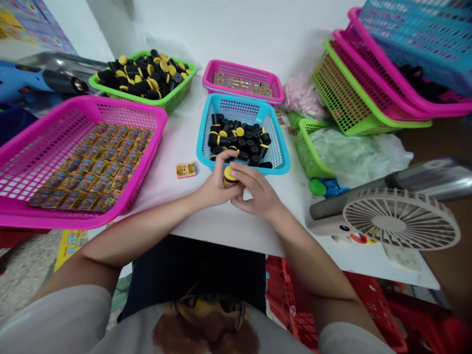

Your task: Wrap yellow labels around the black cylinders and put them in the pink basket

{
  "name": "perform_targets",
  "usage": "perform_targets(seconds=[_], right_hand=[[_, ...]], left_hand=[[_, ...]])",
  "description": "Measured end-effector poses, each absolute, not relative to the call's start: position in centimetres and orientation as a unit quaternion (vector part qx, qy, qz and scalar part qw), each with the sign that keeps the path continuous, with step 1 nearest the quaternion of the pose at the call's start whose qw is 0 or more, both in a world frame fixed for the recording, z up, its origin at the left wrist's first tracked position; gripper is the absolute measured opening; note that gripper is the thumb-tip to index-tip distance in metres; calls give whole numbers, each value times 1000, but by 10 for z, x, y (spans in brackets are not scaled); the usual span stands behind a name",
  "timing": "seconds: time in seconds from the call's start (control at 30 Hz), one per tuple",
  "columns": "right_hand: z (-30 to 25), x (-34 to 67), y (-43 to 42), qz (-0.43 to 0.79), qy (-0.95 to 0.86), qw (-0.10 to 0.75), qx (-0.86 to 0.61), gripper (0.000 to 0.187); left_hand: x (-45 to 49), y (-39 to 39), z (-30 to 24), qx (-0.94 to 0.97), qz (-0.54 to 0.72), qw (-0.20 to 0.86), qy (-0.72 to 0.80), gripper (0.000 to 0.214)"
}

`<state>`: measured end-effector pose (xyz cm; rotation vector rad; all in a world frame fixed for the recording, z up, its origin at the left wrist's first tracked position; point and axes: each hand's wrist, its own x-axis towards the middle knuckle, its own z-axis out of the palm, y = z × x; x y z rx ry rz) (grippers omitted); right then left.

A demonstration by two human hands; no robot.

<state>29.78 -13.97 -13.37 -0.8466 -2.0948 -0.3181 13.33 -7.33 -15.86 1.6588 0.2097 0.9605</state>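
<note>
Both my hands meet over the white table, just in front of a blue basket [283,152]. My left hand [215,187] is wrapped round a small black cylinder with a yellow cap [230,175]. The fingers of my right hand [256,189] press on the cap and its side. More black cylinders [241,142], some with yellow caps, lie jumbled in the blue basket. Left of my hands, a small orange printed packet [185,170] lies flat on the table.
A pink basket [155,123] at left holds rows of wrapped packets. Behind it a green basket [165,103] is heaped with capped cylinders. Another pink basket [210,73] stands at the back. At right are tilted stacked baskets [339,93], a plastic bag [354,150] and a small fan [391,223].
</note>
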Motion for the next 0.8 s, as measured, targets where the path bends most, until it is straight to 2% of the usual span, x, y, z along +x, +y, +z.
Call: perform_targets(seconds=[0.1,0.17,0.27,0.37,0.7,0.8], right_hand=[[-126,302,-141,-5,-790,456,-410,53],[-122,304,-143,88,-750,482,-445,41],[-118,305,-144,243,-693,486,-475,28],[-117,303,-145,331,-636,485,-500,28],[-120,298,-144,343,-604,512,-505,31],[-121,299,-144,261,-649,519,-491,28]], left_hand=[[129,-64,-162,773,447,428,140,65],[128,-61,-165,814,424,361,163,67],[128,-64,-167,854,367,319,186,66],[128,-68,-166,874,331,287,211,65],[128,-71,-157,884,281,259,268,70],[126,-75,-154,870,298,267,289,70]])
